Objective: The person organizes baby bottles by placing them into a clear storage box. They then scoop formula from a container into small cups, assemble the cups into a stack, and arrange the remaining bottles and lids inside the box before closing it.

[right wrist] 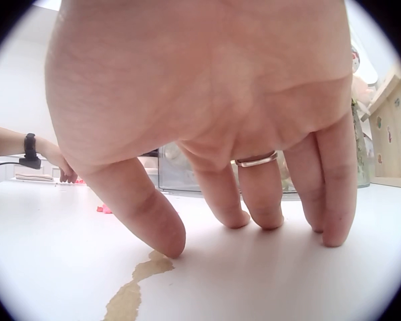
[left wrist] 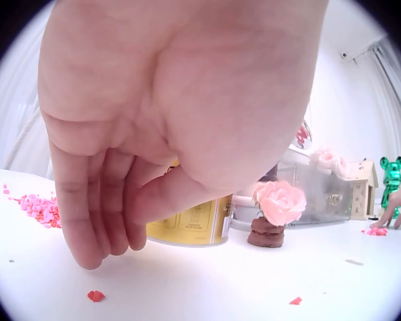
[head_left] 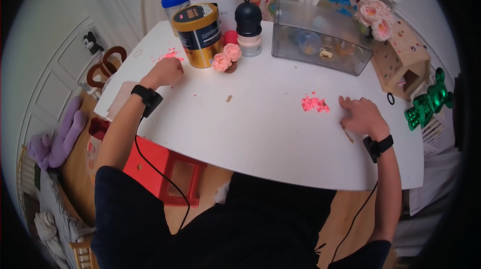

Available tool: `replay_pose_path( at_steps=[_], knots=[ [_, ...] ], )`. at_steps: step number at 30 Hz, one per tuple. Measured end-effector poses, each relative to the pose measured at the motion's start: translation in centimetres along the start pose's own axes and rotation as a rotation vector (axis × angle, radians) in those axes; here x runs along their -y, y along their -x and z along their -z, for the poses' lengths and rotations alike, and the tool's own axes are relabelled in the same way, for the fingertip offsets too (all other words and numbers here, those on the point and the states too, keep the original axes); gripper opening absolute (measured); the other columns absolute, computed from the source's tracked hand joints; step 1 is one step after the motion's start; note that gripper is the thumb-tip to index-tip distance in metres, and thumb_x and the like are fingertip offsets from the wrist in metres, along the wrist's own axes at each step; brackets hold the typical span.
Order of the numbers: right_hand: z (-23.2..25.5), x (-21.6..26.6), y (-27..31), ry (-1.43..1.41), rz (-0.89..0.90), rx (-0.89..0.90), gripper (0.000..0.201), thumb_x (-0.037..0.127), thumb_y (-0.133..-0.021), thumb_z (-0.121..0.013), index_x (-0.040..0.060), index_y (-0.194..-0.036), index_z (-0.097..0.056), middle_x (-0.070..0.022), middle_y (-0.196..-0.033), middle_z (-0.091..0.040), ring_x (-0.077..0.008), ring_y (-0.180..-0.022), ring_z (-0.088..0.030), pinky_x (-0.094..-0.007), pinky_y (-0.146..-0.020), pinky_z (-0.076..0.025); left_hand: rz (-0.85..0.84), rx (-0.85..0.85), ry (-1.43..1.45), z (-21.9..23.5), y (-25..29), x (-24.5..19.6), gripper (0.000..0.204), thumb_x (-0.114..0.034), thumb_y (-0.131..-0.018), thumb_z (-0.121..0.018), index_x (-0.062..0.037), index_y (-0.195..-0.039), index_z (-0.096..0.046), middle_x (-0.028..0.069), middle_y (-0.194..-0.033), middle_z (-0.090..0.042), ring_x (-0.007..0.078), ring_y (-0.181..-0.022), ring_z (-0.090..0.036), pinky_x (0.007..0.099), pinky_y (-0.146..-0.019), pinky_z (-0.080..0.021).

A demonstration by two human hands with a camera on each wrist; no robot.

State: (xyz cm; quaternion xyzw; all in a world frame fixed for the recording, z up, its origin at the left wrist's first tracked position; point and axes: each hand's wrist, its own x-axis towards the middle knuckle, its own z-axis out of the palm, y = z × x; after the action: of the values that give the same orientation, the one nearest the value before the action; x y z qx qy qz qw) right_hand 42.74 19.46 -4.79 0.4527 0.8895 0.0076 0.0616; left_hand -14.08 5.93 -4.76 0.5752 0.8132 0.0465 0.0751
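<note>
My left hand hangs low over the white table, next to a scattered heap of small pink and red pieces. In the left wrist view its fingers point down, the thumb lies against the index finger, and nothing shows in its grasp. Two red bits lie on the tabletop before it. My right hand rests its spread fingertips on the table, just right of a smaller pink cluster. Its thumb touches the end of a tan, peeled-looking strip on the surface.
Behind the left hand stands a gold tub beside pink flowers and a black-topped bottle. A clear grey box sits at the back. Right of it are a wooden house and a shiny green bear.
</note>
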Motion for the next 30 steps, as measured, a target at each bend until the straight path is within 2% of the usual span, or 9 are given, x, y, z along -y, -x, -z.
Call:
replay_pose_path(
  at_steps=[3,6,8,15,18,21,24,27,30],
  knots=[
    [0.0,0.0,0.0,0.022,0.016,0.001,0.069,0.026,-0.076,-0.067,0.0099,-0.144,-0.069,-0.0143,-0.116,-0.077,-0.0420,-0.103,-0.070,-0.0489,-0.093,-0.058,0.040,0.121,0.234,2.0,2.5,-2.6,0.024,-0.003,-0.092,-0.054,0.0041,-0.099,-0.076,0.0116,-0.092,-0.077,0.0212,-0.083,-0.074,0.0348,-0.077,-0.061],
    [0.5,0.3,-0.3,0.039,-0.013,0.060,0.070,0.026,-0.076,-0.067,0.0104,-0.144,-0.069,-0.0145,-0.115,-0.076,-0.0415,-0.105,-0.070,-0.0485,-0.094,-0.058,-0.088,0.301,0.422,1.2,4.7,-4.6,0.022,-0.006,-0.098,-0.056,0.0044,-0.097,-0.075,0.0074,-0.089,-0.074,0.0137,-0.079,-0.072,0.0302,-0.073,-0.061],
    [0.6,0.5,-0.4,0.026,-0.044,0.085,0.070,0.026,-0.076,-0.068,0.0110,-0.145,-0.068,-0.0139,-0.120,-0.077,-0.0413,-0.106,-0.070,-0.0483,-0.095,-0.058,-0.114,0.358,0.406,1.0,5.5,-5.8,0.023,-0.010,-0.102,-0.057,0.0041,-0.102,-0.075,0.0050,-0.089,-0.074,0.0137,-0.082,-0.072,0.0300,-0.079,-0.062],
    [0.5,0.1,-0.2,0.002,-0.042,0.068,0.071,0.029,-0.078,-0.071,0.0142,-0.148,-0.068,-0.0122,-0.135,-0.076,-0.0411,-0.112,-0.070,-0.0481,-0.100,-0.057,-0.116,0.213,0.197,0.1,2.7,-4.0,0.023,-0.011,-0.098,-0.061,0.0014,-0.110,-0.077,0.0090,-0.094,-0.076,0.0173,-0.086,-0.075,0.0321,-0.081,-0.060],
    [-0.2,-0.4,-0.1,-0.003,0.002,0.007,0.068,0.032,-0.083,-0.074,0.0131,-0.148,-0.067,-0.0175,-0.115,-0.078,-0.0437,-0.109,-0.070,-0.0488,-0.097,-0.056,-0.075,0.184,0.123,0.4,-0.4,-1.9,0.027,-0.013,-0.095,-0.064,0.0008,-0.112,-0.080,0.0111,-0.098,-0.079,0.0193,-0.088,-0.076,0.0333,-0.082,-0.060],
    [0.0,-0.5,-0.3,0.000,-0.005,0.027,0.068,0.032,-0.084,-0.074,0.0134,-0.149,-0.067,-0.0162,-0.119,-0.078,-0.0439,-0.109,-0.070,-0.0487,-0.097,-0.056,-0.006,0.143,0.017,1.1,-2.7,-0.3,0.031,-0.016,-0.093,-0.065,0.0014,-0.113,-0.082,0.0123,-0.105,-0.081,0.0222,-0.092,-0.077,0.0350,-0.085,-0.060],
    [-1.3,-1.7,-0.6,-0.001,0.035,-0.033,0.068,0.031,-0.083,-0.074,0.0136,-0.149,-0.067,-0.0149,-0.125,-0.078,-0.0438,-0.109,-0.070,-0.0487,-0.098,-0.056,-0.085,0.085,-0.023,1.8,-3.2,0.9,0.030,-0.018,-0.094,-0.066,0.0023,-0.110,-0.082,0.0127,-0.102,-0.080,0.0217,-0.092,-0.076,0.0338,-0.085,-0.060],
    [-0.3,-1.0,-0.4,0.013,0.025,0.020,0.068,0.030,-0.083,-0.073,0.0138,-0.149,-0.067,-0.0140,-0.130,-0.077,-0.0438,-0.108,-0.071,-0.0487,-0.098,-0.055,-0.007,0.117,0.179,4.2,-1.3,1.2,0.029,-0.020,-0.094,-0.067,0.0023,-0.107,-0.082,0.0108,-0.098,-0.079,0.0199,-0.089,-0.076,0.0322,-0.083,-0.060],
    [0.1,-0.7,-0.4,0.005,-0.011,0.048,0.069,0.030,-0.083,-0.073,0.0139,-0.149,-0.067,-0.0139,-0.129,-0.077,-0.0440,-0.108,-0.071,-0.0490,-0.098,-0.056,-0.008,0.292,0.264,5.2,0.5,2.4,0.027,-0.020,-0.096,-0.068,0.0021,-0.103,-0.081,0.0086,-0.094,-0.078,0.0174,-0.086,-0.075,0.0305,-0.080,-0.061]
  ],
)
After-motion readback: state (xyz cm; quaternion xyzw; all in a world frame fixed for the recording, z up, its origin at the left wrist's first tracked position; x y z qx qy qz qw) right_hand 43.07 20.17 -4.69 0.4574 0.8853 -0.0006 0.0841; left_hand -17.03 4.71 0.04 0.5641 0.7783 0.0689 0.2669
